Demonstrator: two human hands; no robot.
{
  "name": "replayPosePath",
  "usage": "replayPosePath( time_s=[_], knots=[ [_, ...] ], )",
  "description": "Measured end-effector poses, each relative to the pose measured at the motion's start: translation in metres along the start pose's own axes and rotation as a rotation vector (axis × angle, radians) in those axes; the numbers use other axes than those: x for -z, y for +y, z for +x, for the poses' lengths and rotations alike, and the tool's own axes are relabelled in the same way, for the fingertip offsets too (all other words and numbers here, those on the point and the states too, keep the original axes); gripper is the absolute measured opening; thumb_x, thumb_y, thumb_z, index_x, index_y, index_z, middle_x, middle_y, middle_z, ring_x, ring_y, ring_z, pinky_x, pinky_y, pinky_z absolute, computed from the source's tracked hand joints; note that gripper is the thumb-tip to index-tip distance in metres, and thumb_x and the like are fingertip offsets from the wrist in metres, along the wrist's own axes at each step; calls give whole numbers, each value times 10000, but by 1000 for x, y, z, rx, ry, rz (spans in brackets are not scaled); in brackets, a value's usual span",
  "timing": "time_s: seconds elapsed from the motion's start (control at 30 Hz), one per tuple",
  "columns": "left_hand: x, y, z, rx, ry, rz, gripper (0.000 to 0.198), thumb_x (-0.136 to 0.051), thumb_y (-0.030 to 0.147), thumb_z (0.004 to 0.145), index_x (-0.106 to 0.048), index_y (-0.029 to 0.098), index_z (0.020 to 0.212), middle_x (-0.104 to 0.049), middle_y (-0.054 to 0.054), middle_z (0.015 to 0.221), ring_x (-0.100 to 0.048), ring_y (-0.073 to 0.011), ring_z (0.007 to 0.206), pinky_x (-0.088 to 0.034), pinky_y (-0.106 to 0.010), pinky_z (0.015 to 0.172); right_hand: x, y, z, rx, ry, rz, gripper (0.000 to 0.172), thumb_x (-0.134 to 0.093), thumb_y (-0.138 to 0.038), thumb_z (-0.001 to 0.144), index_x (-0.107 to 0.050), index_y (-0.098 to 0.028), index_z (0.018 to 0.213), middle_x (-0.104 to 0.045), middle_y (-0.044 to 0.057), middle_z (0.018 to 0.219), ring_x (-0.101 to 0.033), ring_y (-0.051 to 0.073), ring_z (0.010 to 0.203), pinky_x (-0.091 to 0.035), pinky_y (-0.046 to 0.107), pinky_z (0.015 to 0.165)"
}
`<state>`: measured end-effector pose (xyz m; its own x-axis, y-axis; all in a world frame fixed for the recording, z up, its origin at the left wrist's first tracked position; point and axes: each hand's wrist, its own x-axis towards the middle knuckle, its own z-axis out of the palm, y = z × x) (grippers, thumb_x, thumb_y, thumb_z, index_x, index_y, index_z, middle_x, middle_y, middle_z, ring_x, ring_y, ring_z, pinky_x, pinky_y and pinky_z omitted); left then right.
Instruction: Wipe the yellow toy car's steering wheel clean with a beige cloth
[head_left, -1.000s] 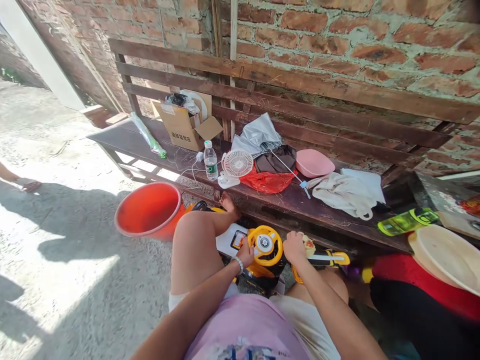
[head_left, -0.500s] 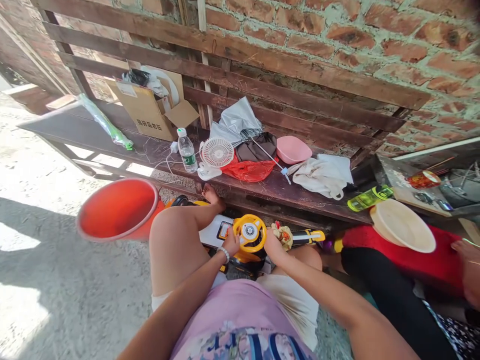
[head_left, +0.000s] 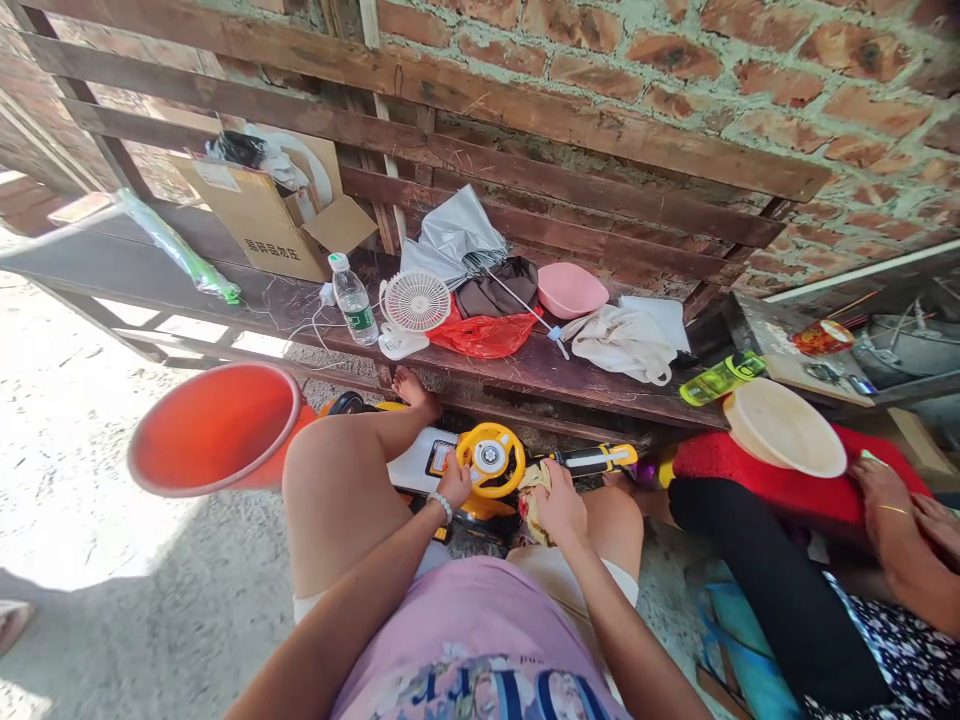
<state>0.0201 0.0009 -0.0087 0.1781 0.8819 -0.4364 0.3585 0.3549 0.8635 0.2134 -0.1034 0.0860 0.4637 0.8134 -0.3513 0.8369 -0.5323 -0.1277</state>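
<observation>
A toy ride-on car stands between my legs, with a yellow steering wheel (head_left: 491,460) and a white and black body. My left hand (head_left: 455,482), wearing a beaded bracelet, is closed at the left rim of the wheel. To the right of the wheel, my right hand (head_left: 562,508) is closed around a crumpled beige cloth (head_left: 534,500) with red patches. Part of that cloth is hidden under my fingers. Just beyond my right hand, a yellow and black bar with a white strip (head_left: 596,460) juts out to the right.
An orange-red bucket (head_left: 217,430) stands at the left. The wooden bench (head_left: 480,370) ahead carries a bottle (head_left: 354,300), white fan (head_left: 416,302), umbrella (head_left: 457,240), pink basin (head_left: 572,290) and cardboard box (head_left: 255,220). A seated person's hands (head_left: 892,500) and a cream basin (head_left: 784,428) are at right.
My right hand has left the wheel's right rim and now grips the cloth, drawn slightly nearer to me. My left hand stays at the wheel. The view has shifted a little to the right.
</observation>
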Motion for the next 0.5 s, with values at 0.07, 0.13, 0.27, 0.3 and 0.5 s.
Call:
replayPosePath(
  time_s=[0.07, 0.13, 0.27, 0.3, 0.5],
  knots=[
    [0, 3, -1, -18, 8, -9, 367, -567, 282, 907, -519, 156, 1248, -703, -192, 1227, -634, -313, 1248, -466, -458, 1105, 2, -1, -2, 16, 169, -31, 631, -359, -288, 1011, -296, -300, 1639, -372, 90, 1648, -646, 253, 1186, -532, 304, 882],
    [1, 4, -3, -35, 24, -26, 395, -590, 346, 912, -533, 158, 1254, -713, -193, 1212, -645, -321, 1228, -474, -468, 1093, -7, -7, -1, 40, 205, -105, 651, -390, -281, 1005, -289, -300, 1648, -306, 98, 1686, -645, 286, 1181, -535, 343, 925],
    [4, 6, -5, -61, 12, -37, 456, -638, 451, 905, -566, 178, 1262, -732, -170, 1173, -638, -323, 1236, -480, -437, 1079, -47, -22, 11, 14, -97, -220, 676, -426, -197, 970, -333, -308, 1631, -201, 105, 1730, -708, 286, 1035, -572, 393, 866],
    [4, 6, -5, -64, 0, -34, 466, -643, 461, 902, -570, 179, 1266, -732, -166, 1175, -630, -325, 1250, -476, -430, 1081, -58, -24, 14, 8, -121, -220, 697, -431, -189, 967, -299, -295, 1643, -153, 118, 1739, -710, 289, 1043, -574, 396, 865],
    [4, 7, -5, -12, -5, -40, 468, -641, 426, 902, -576, 147, 1272, -717, -186, 1209, -623, -338, 1258, -463, -447, 1095, -91, -23, 24, 147, -147, -218, 677, -373, -129, 970, -321, -266, 1631, -422, 156, 1627, -707, 274, 1094, -575, 396, 915]
  ],
)
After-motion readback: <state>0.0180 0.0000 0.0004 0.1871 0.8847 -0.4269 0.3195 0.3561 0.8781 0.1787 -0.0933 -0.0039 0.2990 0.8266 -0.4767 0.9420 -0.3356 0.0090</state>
